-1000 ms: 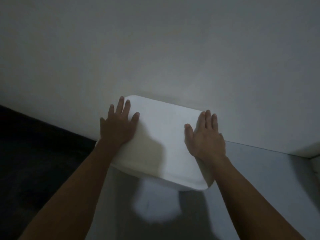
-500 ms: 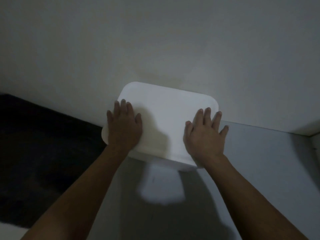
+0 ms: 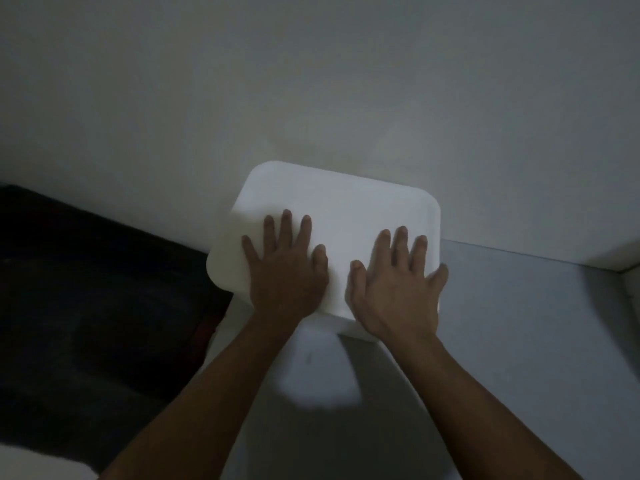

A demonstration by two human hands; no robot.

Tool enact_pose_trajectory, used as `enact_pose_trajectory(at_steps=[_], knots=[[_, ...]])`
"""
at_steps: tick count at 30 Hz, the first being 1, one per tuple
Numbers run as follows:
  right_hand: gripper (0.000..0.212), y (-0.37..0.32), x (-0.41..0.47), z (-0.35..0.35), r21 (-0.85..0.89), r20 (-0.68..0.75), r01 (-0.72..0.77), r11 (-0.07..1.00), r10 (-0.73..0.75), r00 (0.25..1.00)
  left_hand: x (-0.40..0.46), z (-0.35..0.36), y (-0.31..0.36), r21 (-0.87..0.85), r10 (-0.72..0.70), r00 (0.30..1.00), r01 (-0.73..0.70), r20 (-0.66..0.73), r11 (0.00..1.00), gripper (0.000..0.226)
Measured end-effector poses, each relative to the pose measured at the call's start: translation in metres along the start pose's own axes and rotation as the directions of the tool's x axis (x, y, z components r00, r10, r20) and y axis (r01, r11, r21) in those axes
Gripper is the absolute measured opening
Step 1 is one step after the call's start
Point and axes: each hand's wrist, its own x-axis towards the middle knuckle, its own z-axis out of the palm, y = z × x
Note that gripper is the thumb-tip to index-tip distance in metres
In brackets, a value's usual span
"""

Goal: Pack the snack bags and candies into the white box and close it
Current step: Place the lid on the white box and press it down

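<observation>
Head view: both hands have slid inward on the box point(image 3: 346, 209) lid. Left hand point(image 3: 285, 271) and right hand point(image 3: 394, 292) press flat, fingers straight, grasping nothing. Judged: lid seated, closing nearly done.

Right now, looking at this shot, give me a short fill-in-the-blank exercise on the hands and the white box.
1. Both hands lie flat on the ____ of the white box.
2. The left hand has its fingers ____, not curled.
3. The right hand lies nearer the box's ____ edge.
4. Behind the box stands a plain ____.

Missing words: lid; straight; right; wall
</observation>
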Motion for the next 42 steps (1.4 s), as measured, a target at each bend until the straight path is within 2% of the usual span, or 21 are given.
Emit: enact_pose_trajectory(at_steps=[2,4,7,10,13,17,20,24,27,31,42], knots=[[0.072,0.007,-0.004,-0.002,0.029,-0.008,0.016,0.999,-0.016,1.0,0.0,-0.001,-0.01,0.03,-0.035,0.999,0.034,0.006,0.999,0.066],[0.07,0.014,-0.01,-0.002,0.065,-0.016,0.011,0.998,-0.01,1.0,0.002,-0.004,-0.031,0.086,-0.156,0.987,0.158,-0.025,0.984,0.068],[0.07,0.023,-0.014,-0.001,0.151,-0.018,-0.089,0.985,0.092,0.996,0.005,-0.008,-0.055,0.027,-0.282,0.958,0.284,-0.041,0.959,0.063],[0.07,0.024,-0.01,-0.004,0.343,-0.007,-0.167,0.924,0.18,0.984,0.008,-0.011,-0.057,-0.053,-0.268,0.958,0.264,-0.105,0.963,0.059],[0.068,0.026,-0.006,-0.008,0.489,0.006,-0.228,0.842,0.258,0.966,0.014,-0.014,-0.06,-0.117,-0.284,0.953,0.271,-0.11,0.955,0.058],[0.063,0.03,0.0,-0.006,0.581,0.001,-0.242,0.777,0.296,0.955,0.026,-0.017,-0.074,-0.175,-0.275,0.961,0.266,-0.031,0.948,0.059],[0.057,0.033,0.004,-0.006,0.647,0.0,-0.25,0.72,0.329,0.944,0.035,-0.018,-0.086,-0.283,-0.221,0.975,0.217,0.018,0.934,0.055],[0.047,0.04,0.006,-0.006,0.808,0.019,-0.227,0.544,0.36,0.933,0.042,-0.02,-0.101,-0.574,-0.165,0.982,0.186,0.089,0.797,0.049],[0.041,0.042,0.008,-0.003,0.854,0.031,-0.231,0.465,0.399,0.917,0.045,-0.017,-0.106,-0.698,-0.136,0.989,0.135,0.054,0.703,0.044],[0.037,0.044,0.014,-0.002,0.861,0.03,-0.237,0.45,0.421,0.906,0.051,-0.014,-0.107,-0.76,-0.146,0.989,0.112,0.022,0.64,0.039],[0.036,0.044,0.048,-0.005,0.866,0.005,-0.216,0.45,0.424,0.906,0.077,-0.008,-0.1,-0.746,-0.178,0.983,0.086,-0.044,0.66,0.037]])
